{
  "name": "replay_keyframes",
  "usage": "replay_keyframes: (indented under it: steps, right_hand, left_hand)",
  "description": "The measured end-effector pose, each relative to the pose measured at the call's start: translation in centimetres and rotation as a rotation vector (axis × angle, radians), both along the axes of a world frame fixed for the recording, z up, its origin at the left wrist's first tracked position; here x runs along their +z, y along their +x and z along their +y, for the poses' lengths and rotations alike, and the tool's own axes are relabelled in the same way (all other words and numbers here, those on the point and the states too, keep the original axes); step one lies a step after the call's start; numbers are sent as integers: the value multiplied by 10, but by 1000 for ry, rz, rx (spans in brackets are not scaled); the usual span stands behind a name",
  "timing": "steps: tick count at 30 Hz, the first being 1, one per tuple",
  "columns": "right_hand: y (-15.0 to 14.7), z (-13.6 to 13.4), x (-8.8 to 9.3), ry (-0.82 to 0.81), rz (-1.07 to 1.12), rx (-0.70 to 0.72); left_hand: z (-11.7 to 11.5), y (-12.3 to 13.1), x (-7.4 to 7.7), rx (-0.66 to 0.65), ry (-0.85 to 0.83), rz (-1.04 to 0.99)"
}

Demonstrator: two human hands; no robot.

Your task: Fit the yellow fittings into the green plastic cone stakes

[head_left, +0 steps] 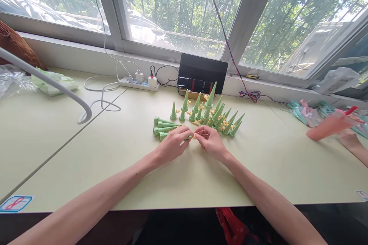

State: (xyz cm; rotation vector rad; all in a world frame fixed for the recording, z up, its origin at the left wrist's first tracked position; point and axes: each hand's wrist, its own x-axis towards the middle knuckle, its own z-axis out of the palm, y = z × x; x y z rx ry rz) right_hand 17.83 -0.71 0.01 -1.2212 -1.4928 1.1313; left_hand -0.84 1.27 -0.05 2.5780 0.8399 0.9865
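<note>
My left hand (174,142) is closed around a green plastic spike, most of it hidden by the fingers, with a bit of green at the fingertips. Opposite it, my right hand (212,141) pinches a small yellow plastic piece (194,136), close against the spike's end; whether the two touch I cannot tell. Just beyond my hands stands a cluster of upright green spikes (212,97), some stacked, with small yellow pieces (196,123) scattered among them. Several longer green spikes (165,131) lie on their sides by my left hand.
Behind the spikes a dark tablet (202,69) leans by the window. A power strip (139,83) with white cables lies left of it. A grey curved tube (48,80) crosses the left side. At right, another person's hand (349,138) is near a pink cup (327,125) and plastic bags (309,113).
</note>
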Motion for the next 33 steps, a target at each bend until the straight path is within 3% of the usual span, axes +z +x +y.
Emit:
replay_keyframes:
  steps: [17,21,28,33]
  right_hand:
    - [1,-1,-1,-108,91,-18]
    - [-1,-2,-2,-37,24,-32]
    - [-3,-3,-1,267,-218,-44]
    - [-4,-5,-2,304,-242,-6]
  left_hand:
    - [1,-1,-3,-47,75,39]
    - [1,-1,-2,-5,-18,-8]
    - [1,0,2,37,-162,-106]
    - [1,-1,4,44,-211,-136]
